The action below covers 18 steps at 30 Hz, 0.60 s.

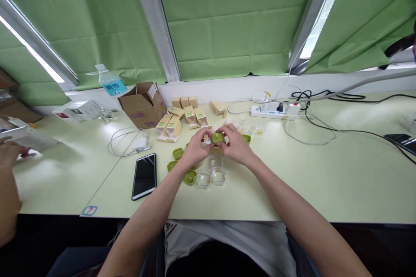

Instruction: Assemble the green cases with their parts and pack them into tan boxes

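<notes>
Between my left hand (199,146) and my right hand (236,143) is a small square green cup (217,138), pinched by the fingertips of both, with a pale spot in its middle. I cannot make out what that spot is. More green cups of the same kind, such as one green cup (190,177), lie by my left forearm. Another green piece (247,138) shows just beyond my right hand. Closer to me, below the hands, stand several clear square cups (203,179). Small kraft paper boxes (173,126) with green labels stand beyond my left hand.
A dark-screened phone (144,176) and a white charger (140,144) lie left. Behind them stand an open cardboard box (143,106) and a water bottle (110,81). A power strip (268,111) with tangled cables is back right. Another person's hand (9,153) shows far left.
</notes>
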{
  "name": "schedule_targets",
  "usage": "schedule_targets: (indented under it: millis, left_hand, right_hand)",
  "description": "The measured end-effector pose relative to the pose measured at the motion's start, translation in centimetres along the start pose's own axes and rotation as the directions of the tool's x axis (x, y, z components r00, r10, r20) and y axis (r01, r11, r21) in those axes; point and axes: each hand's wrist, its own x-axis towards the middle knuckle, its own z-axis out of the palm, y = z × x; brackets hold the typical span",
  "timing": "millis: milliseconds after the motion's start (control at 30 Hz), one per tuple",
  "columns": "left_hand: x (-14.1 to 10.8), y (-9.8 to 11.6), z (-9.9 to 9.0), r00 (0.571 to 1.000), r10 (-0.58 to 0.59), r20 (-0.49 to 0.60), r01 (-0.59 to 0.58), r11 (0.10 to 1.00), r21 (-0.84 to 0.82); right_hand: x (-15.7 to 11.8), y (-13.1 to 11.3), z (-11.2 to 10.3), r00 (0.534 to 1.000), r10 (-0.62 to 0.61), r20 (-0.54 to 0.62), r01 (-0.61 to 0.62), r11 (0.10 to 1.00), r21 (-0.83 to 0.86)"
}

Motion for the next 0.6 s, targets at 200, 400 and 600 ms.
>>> schedule_targets:
  millis: [200, 400, 600]
  left_hand:
    - [-0.2, 0.2, 0.0, 0.999, -0.034, 0.017, 0.035, 0.998, -0.059]
    - [-0.1, -0.1, 0.1, 0.999, -0.043, 0.003, 0.043, 0.998, -0.054]
    - [0.2, -0.5, -0.5, 1.000, -0.007, -0.021, 0.006, 0.997, -0.072]
  right_hand:
    - [0.4, 0.3, 0.0, 1.000, -0.006, 0.027, 0.008, 0.997, -0.083]
    - [0.0, 0.4, -0.3, 0.997, -0.034, 0.063, 0.042, 0.990, -0.135]
    - [-0.3, 0.9, -1.3, 0.994, -0.019, -0.104, 0.014, 0.999, -0.049]
